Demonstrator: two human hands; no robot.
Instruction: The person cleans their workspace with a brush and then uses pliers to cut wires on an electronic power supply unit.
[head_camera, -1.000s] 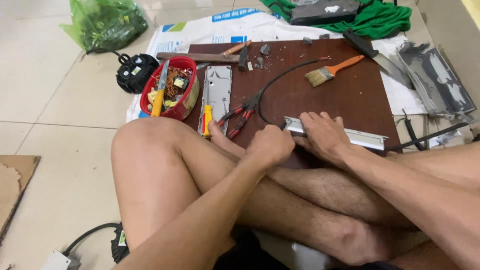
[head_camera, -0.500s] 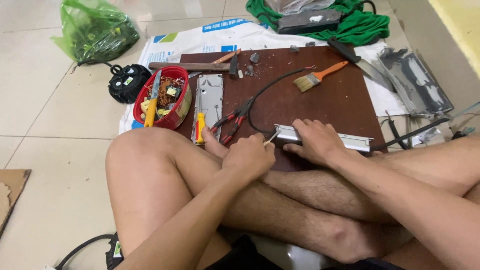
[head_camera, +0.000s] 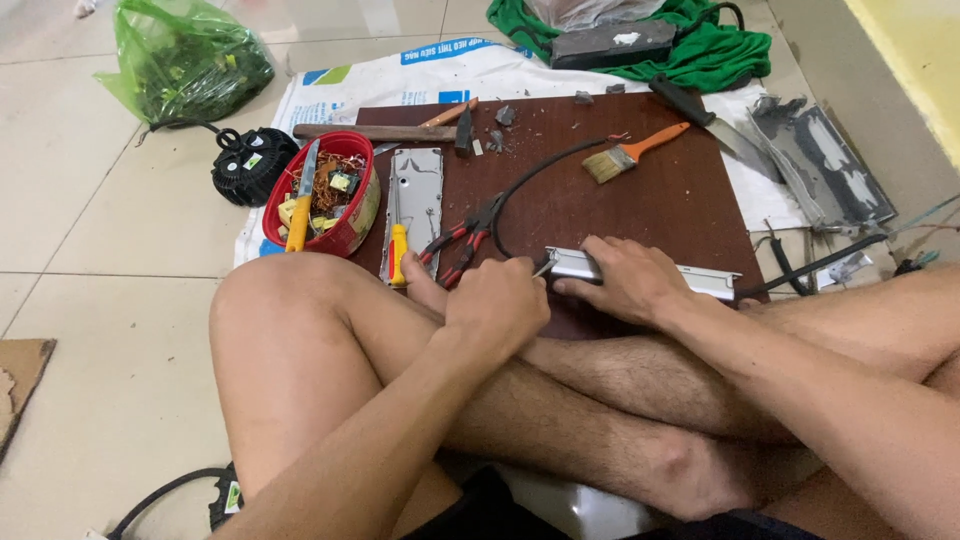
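Observation:
My right hand (head_camera: 628, 282) presses down on a long silver metal casing (head_camera: 705, 282) that lies on a dark brown board (head_camera: 660, 210) in front of my crossed legs. My left hand (head_camera: 497, 303) is closed around a thin tool (head_camera: 541, 268) whose tip meets the casing's left end. A black cable (head_camera: 535, 178) curves across the board from near that end. Red-handled pliers (head_camera: 455, 245) lie just left of my left hand.
On the board lie an orange-handled paintbrush (head_camera: 635, 155), a silver plate (head_camera: 417, 195), a yellow-handled screwdriver (head_camera: 398, 250) and a hammer (head_camera: 390, 132). A red bowl (head_camera: 350, 235) of parts, a black round device (head_camera: 250, 165) and a green bag (head_camera: 185, 65) sit left. Grey casings (head_camera: 820, 165) lie right.
Both hands stay at the silver casing. My left hand has shifted slightly, and the thin tool's tip now shows at the casing's end. The view has tilted a little.

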